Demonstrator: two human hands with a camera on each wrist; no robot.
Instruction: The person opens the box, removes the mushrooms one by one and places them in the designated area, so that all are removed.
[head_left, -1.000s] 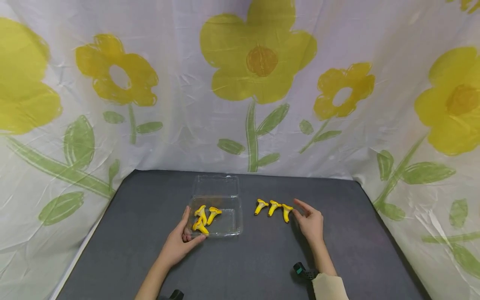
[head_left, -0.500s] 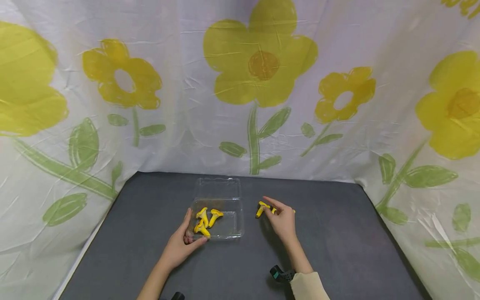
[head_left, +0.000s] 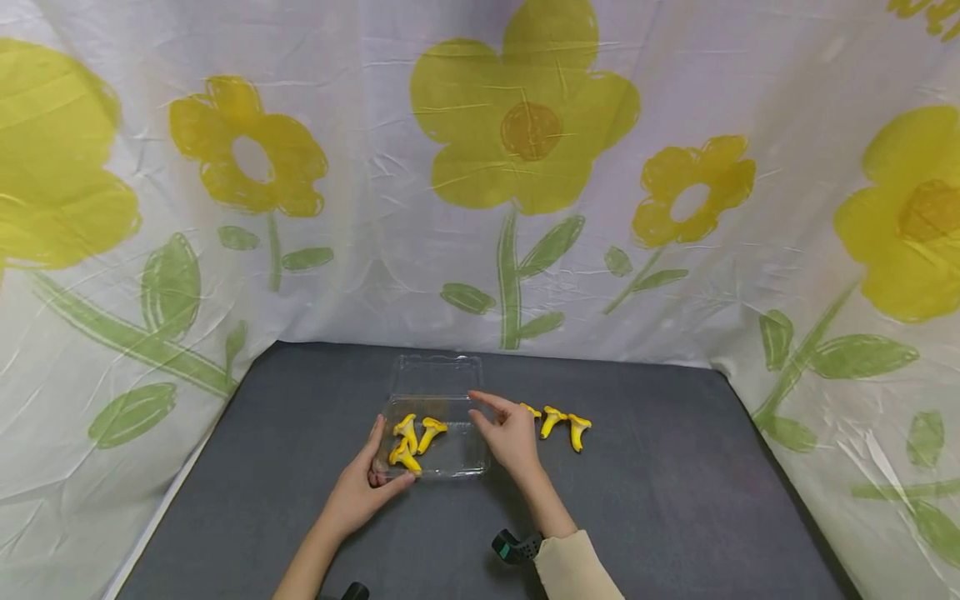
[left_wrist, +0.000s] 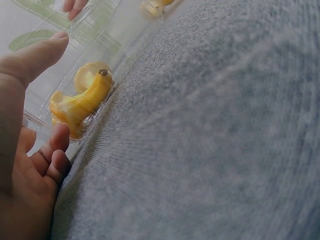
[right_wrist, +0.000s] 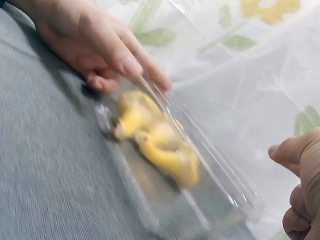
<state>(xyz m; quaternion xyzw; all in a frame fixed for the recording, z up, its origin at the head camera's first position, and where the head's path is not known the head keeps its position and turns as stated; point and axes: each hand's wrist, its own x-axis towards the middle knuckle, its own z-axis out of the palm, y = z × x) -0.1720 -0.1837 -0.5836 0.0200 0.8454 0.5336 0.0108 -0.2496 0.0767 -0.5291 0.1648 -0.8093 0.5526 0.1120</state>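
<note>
A clear hinged container [head_left: 461, 450] lies with its lid laid back, three yellow mushrooms [head_left: 431, 433] inside it. The left hand [head_left: 358, 490] grips its near left corner, thumb along the front edge and fingers round the side; the left wrist view shows these fingers [left_wrist: 59, 145] against the wall, beside a mushroom [left_wrist: 90, 102]. Over the container's right wall is the right hand [head_left: 516, 440], thumb and index finger apart with nothing between them. Right of that hand, three more mushrooms [head_left: 578, 432] lie in a row on the table, the leftmost partly hidden.
The dark grey table [head_left: 675, 492] ends at the back against a white cloth [head_left: 360, 250] printed with yellow flowers. A black band [head_left: 517, 547] is around the right wrist, and another black object [head_left: 356, 591] shows by the left forearm.
From the right end of the mushroom row, the right hand has moved left across it to the container, carrying nothing. The left hand keeps its grip on the container.
</note>
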